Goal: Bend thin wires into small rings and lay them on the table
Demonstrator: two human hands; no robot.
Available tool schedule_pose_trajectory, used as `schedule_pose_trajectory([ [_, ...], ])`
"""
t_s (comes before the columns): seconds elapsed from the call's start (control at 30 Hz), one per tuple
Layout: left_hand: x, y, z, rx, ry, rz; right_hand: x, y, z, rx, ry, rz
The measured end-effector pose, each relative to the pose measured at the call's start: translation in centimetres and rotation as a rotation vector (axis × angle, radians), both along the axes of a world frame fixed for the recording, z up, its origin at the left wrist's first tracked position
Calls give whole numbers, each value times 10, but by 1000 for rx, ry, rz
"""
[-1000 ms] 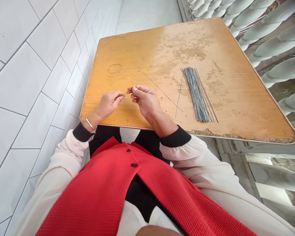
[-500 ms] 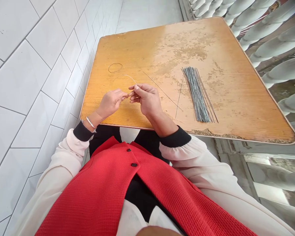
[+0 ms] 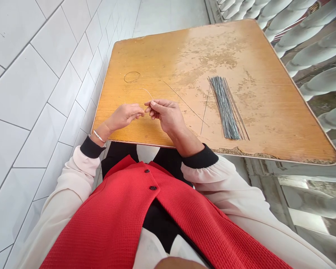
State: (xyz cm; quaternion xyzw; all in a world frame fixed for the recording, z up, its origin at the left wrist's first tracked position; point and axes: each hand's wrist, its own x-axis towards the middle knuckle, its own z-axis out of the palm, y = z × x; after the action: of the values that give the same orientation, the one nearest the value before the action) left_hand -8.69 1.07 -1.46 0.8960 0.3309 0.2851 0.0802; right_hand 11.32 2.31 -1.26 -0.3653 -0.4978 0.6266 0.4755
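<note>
The right hand (image 3: pixel 166 116) is pinched shut on a thin bent wire (image 3: pixel 148 93), held by the thumb and first finger. The end of the wire pokes up past the fingers. The left hand (image 3: pixel 123 116) is nearly closed, and its fingertips (image 3: pixel 141 113) are just beside the right hand, so you cannot tell if it holds the wire too. A silver bangle (image 3: pixel 99 136) sits on the left wrist. Both hands are over a wood table (image 3: pixel 162 56) with an orange top and pale, rubbed patches. On it lie a small wire ring (image 3: pixel 132 77), two long straight wires (image 3: pixel 184 104), and a neat bunch of thin grey wires (image 3: pixel 226 108). A white tile wall (image 3: pixel 30 93) runs along one side, and fat white railing posts (image 3: pixel 319 52) stand along the other.
</note>
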Motion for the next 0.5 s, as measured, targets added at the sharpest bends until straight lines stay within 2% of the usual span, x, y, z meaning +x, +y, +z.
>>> schedule_pose_trajectory([
  [0.17, -1, -4, -3, -67, -98, 16, -2, 1, 0, -54, 64, -6],
  [0.3, -2, -15, 1, -122, -240, 107, -1, 3, -1, -70, 68, -49],
  [0.4, -8, -23, 6, -128, -358, 214, 0, 4, -1, -77, 58, -67],
  [0.5, -12, -28, 9, -143, -584, 430, 1, 4, 0, -77, 49, -83],
])
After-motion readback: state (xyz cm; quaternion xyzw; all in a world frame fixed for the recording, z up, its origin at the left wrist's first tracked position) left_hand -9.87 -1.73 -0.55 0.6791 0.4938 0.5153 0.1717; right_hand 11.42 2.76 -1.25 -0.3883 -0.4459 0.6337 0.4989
